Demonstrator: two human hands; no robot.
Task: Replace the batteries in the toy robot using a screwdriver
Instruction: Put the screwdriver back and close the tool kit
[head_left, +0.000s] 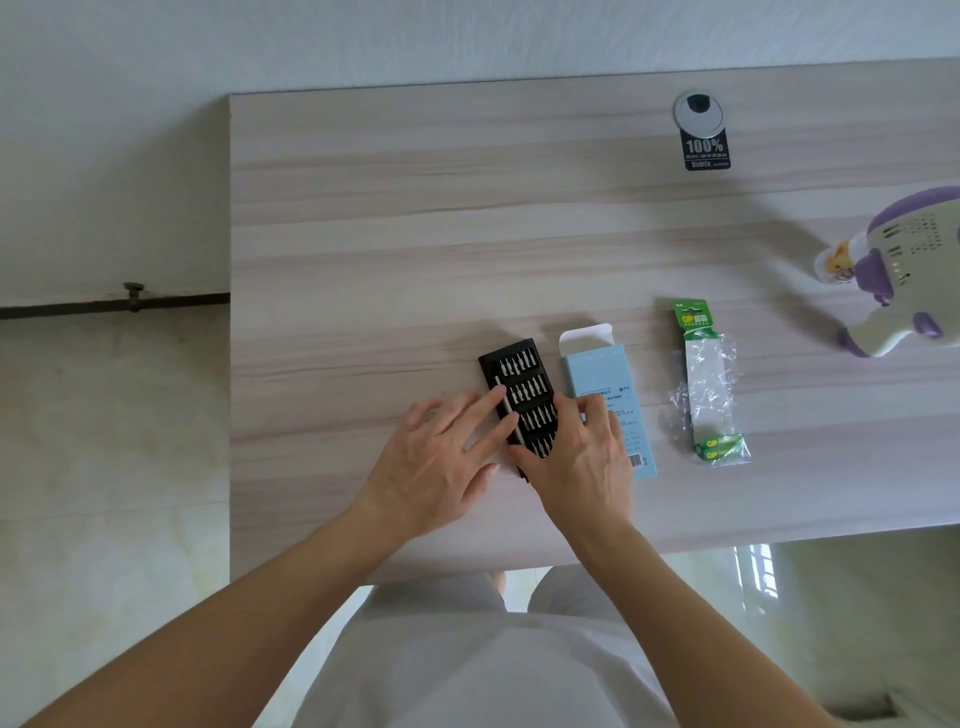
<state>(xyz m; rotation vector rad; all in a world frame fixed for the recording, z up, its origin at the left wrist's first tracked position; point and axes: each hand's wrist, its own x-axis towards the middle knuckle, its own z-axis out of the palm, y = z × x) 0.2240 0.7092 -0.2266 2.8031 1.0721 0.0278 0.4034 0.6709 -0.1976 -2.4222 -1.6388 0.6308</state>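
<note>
On the pale wood-grain table (363, 208), the left hand (441, 457) lies flat, straight fingers (485, 413) touching the black rectangular screwdriver-bit tray (524, 384). The right hand (582, 467) grips the tray's near end.

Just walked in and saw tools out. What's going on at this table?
A person is working at the black bit tray: the left hand touches its edge with straight fingers, and the right hand grips its other side. The battery pack and toy robot lie untouched further right; the open blue box sits beside the tray.
</note>
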